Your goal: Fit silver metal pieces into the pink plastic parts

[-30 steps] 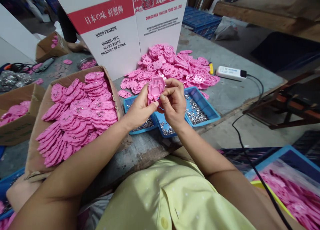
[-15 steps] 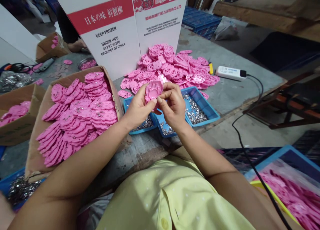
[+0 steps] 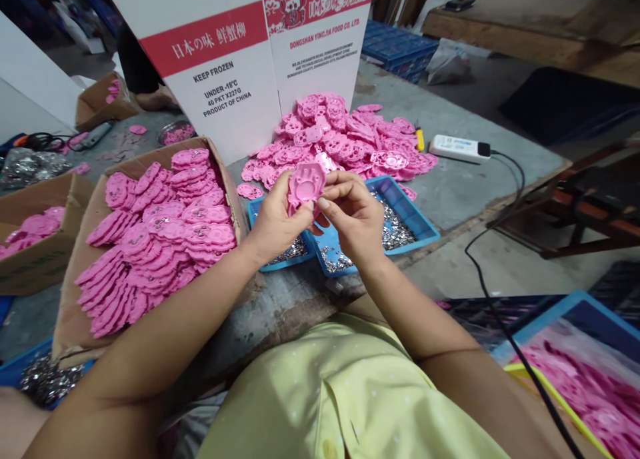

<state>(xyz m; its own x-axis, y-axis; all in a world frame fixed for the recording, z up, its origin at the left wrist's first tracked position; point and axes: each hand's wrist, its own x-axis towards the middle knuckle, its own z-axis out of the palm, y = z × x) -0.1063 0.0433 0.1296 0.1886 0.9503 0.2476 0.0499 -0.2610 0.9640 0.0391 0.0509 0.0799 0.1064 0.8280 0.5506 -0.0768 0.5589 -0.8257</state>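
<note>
My left hand (image 3: 280,216) grips a pink moulded plastic piece (image 3: 306,182) with a round recess, its thumb along the lower edge. Close by its right edge, my right hand (image 3: 356,209) has thumb and forefinger brought together; anything small between them cannot be made out. Beneath the hands, blue trays (image 3: 434,235) hold small shiny metal parts (image 3: 397,229). Behind them lies a heap of similar pink pieces (image 3: 345,136).
On the left, a cardboard box (image 3: 70,312) holds stacked pink pieces (image 3: 165,239). White printed cartons (image 3: 225,126) stand behind. A white power adapter (image 3: 460,148) and its black cable (image 3: 480,272) lie right. A blue crate (image 3: 575,306) with pink pieces is at lower right.
My right hand has drawn slightly right, away from the pink piece's edge. The left hand keeps its hold, with the piece tilted slightly differently.
</note>
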